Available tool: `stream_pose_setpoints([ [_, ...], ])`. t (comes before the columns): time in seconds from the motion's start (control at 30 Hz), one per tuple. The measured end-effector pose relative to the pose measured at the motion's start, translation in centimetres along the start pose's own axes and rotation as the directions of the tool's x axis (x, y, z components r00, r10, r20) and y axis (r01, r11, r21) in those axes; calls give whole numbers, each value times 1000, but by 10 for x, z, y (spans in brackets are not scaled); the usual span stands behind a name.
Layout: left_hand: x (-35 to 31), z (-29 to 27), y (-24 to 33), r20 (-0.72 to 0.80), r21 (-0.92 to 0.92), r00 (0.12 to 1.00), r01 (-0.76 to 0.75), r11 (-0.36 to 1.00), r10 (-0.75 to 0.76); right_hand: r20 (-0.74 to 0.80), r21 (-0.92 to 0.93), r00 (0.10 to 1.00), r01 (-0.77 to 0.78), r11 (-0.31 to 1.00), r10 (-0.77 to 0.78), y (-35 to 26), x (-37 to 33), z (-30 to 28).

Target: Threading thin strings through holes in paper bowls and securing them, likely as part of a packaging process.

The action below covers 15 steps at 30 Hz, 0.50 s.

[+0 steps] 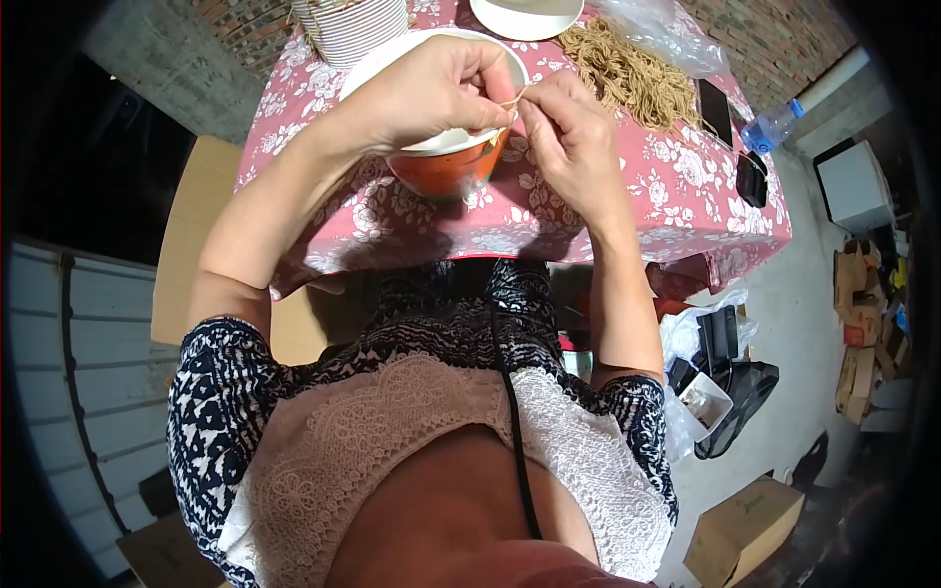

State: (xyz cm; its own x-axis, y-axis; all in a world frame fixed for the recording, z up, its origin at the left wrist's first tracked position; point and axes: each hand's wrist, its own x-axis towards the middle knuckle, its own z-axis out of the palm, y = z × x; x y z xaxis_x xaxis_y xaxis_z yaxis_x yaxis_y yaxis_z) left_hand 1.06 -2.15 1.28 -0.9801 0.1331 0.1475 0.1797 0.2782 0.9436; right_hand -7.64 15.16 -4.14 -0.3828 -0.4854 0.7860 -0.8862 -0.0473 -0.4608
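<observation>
Over an orange paper bucket with a white rim, both my hands meet at a thin tan string. The thumb and fingers of my left hand pinch it from the left, above the bucket's opening. My right hand pinches the same string from the right, just beyond the rim. Only a short bit of string shows between the fingertips. Something small and pale hangs at the bucket's right side. My left hand and forearm hide much of the bucket's opening. A tangled pile of tan string lies right of my right hand.
A pink floral cloth covers the table. White stacked bowls or lids stand far left, a white dish far middle. A clear plastic bag, phone, black device and bottle are at right.
</observation>
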Motion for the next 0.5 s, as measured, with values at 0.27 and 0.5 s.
stream_pose_setpoints([
  [0.27, -9, 22, -11, -217, 737, 829, -207, 644, 515, 15, 17, 999, -32, 999, 32, -8, -2, 5],
  [0.5, -11, 22, -14, -183, 784, 808, -223, 579, 560, -25, 60, 995, -98, 993, 100, -4, 1, 4],
])
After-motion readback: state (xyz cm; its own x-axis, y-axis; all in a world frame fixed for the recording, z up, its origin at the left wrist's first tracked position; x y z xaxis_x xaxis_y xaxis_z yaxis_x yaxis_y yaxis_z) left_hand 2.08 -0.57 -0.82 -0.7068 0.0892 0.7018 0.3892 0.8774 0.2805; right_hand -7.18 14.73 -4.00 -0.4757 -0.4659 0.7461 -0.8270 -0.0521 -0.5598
